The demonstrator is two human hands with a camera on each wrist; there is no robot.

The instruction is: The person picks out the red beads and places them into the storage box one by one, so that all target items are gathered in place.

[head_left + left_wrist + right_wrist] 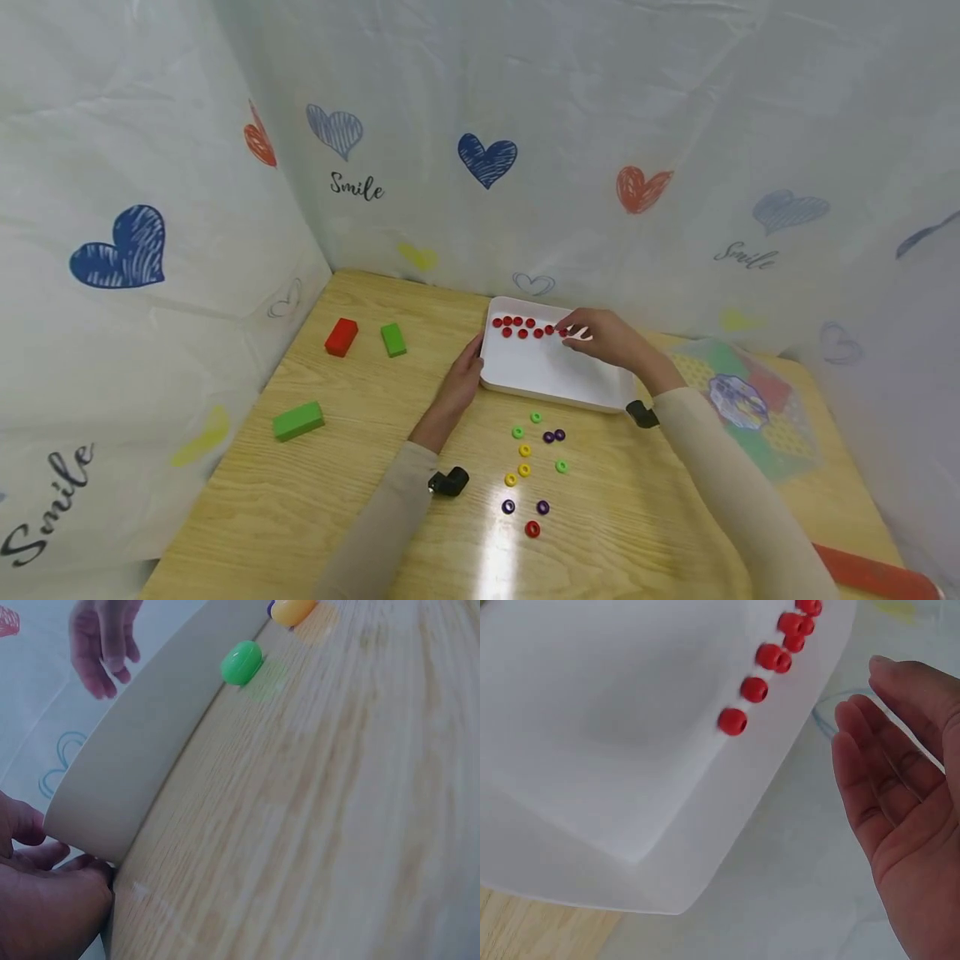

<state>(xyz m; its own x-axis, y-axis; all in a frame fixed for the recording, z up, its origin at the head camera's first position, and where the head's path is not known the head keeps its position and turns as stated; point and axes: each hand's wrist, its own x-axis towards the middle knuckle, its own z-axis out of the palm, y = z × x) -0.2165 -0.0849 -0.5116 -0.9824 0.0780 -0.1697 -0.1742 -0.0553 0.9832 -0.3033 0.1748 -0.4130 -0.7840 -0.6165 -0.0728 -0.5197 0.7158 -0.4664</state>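
My left hand (459, 385) holds the left side of a white tray (525, 367), its thumb by the rim in the left wrist view. Inside the tray, several red ring-shaped beads (522, 334) lie in two uneven rows toward the back. Above the back right part of the tray hovers my right hand (611, 337), close to the last bead of the row. The right wrist view shows that hand's fingers loosely bent, apart from the red beads (733, 721), with nothing between them.
In front of the tray lie loose green (562, 467), yellow (525, 451) and purple beads (543, 507), plus one red bead (532, 529). To the left are a red block (341, 337) and two green blocks (298, 422). A patterned plastic bag (750, 408) lies right.
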